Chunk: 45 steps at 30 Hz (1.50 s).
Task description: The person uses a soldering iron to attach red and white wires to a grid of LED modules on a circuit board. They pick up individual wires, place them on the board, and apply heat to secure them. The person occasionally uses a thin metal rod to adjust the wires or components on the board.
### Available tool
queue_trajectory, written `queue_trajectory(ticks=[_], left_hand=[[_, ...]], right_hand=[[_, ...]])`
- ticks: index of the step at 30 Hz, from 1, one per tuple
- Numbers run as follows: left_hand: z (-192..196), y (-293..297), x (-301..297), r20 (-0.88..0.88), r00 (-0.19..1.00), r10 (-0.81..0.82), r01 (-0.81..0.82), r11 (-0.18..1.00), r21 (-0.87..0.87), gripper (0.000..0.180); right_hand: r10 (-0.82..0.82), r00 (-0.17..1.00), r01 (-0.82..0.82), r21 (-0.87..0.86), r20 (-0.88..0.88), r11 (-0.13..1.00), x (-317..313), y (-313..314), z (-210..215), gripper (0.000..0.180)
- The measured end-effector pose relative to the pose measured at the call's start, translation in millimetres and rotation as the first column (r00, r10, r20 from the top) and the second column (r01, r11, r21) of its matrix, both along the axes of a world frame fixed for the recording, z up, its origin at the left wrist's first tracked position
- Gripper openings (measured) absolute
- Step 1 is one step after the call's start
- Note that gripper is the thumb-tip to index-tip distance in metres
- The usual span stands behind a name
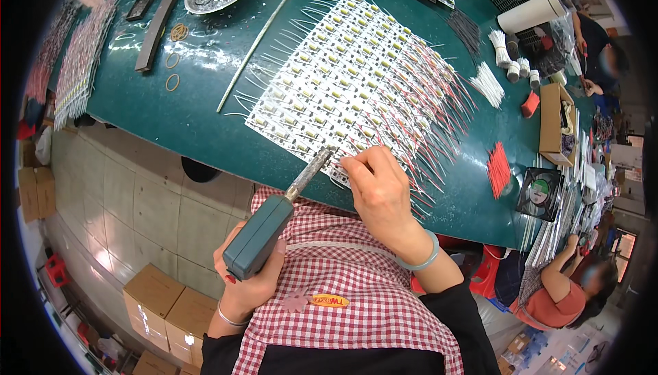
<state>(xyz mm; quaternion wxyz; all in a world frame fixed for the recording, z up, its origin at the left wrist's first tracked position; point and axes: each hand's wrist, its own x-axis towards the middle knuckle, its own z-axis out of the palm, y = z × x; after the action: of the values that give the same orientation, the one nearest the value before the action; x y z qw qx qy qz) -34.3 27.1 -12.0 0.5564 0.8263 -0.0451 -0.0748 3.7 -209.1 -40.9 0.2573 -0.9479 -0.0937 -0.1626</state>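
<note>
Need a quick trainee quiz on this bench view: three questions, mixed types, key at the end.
1. Short answer: which hand grips the soldering gun whose tip is over the circuit boards?
2. Multiple choice: what colour is the bundle of thin strands just left of the square fan?
a) white
b) red
c) black
3. True or false: the square fan lies to the left of the circuit boards.

Key:
1. The left hand.
2. b.
3. False; it lies to their right.

A red-checked apron [391, 320] is worn with black sleeves [460, 317], a pale bangle [430, 257] and a thin bracelet [232, 321].
</note>
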Motion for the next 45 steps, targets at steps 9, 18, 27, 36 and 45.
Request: queue_trajectory(ticks=[9, 18, 27, 36, 45], left_hand=[[-4.1, -3.6, 1.0, 0.029, 0.999, -0.037, 0.037, 0.999, 0.025, 0.019], [-6.4, -5.7, 3.3, 0.030, 0.998, -0.049, 0.049, 0.999, 0.002, 0.016], [-3.0, -7.1, 5.5, 0.062, 0.997, -0.042, 0.042, 0.999, 0.013, 0.015], [2.4, -4.8, 5.6, 0.041, 0.999, -0.016, 0.015, 1.000, 0.010, 0.015], [-1.7, -1.9, 1.5, 0.061, 0.998, -0.021, 0.020, 1.000, 0.021, 0.018]], right_hand=[[-0.005, 1.000, 0.005, 0.014, -0.020, 1.000, 1.5, 0.5, 1.9, 0.022], [0.017, 0.998, -0.015, 0.035, -0.059, 0.999, 4.9, -3.6, 2.6, 0.023], [0.050, 0.996, -0.047, 0.034, -0.076, 0.998, 8.6, -7.4, 2.0, 0.026], [0.058, 0.993, -0.057, 0.019, -0.099, 0.998, 10.6, -7.6, 5.9, 0.027], [0.083, 0.992, -0.083, 0.006, -0.099, 0.997, 10.2, -7.6, 6.5, 0.026]])
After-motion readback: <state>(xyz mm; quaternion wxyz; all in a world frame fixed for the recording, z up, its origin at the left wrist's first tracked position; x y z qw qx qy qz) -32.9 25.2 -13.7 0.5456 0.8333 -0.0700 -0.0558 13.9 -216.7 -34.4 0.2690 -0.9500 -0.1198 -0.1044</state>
